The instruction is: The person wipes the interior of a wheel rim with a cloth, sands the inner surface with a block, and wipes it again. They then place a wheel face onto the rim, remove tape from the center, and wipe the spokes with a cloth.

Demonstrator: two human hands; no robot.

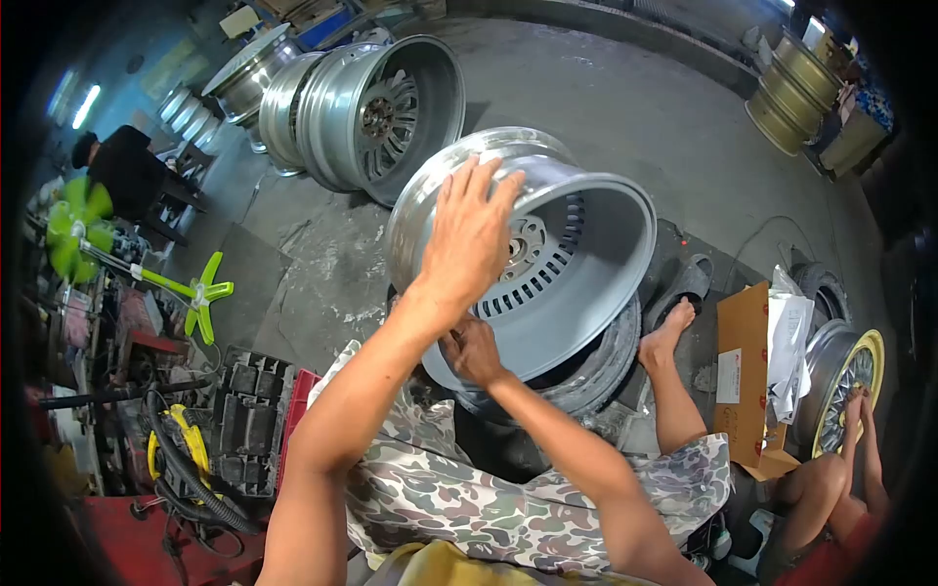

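A large silver wheel rim (596,293) leans, tilted, on a black tyre (611,366) in front of my knees. Its open side faces me and shows a spoked centre. My left hand (469,230) lies on the rim's upper outer barrel with its fingers apart. Lower down, my right hand (474,352) is closed at the rim's near left edge. The fingers are curled, and whatever they hold, if anything, is hidden.
More silver rims (327,122) stand at the upper left. A green fan (78,230) is at the left. To the right are a cardboard box (743,371), a yellow-lipped rim (831,391) with a co-worker's hands (860,405), and a gold rim (796,93) farther back.
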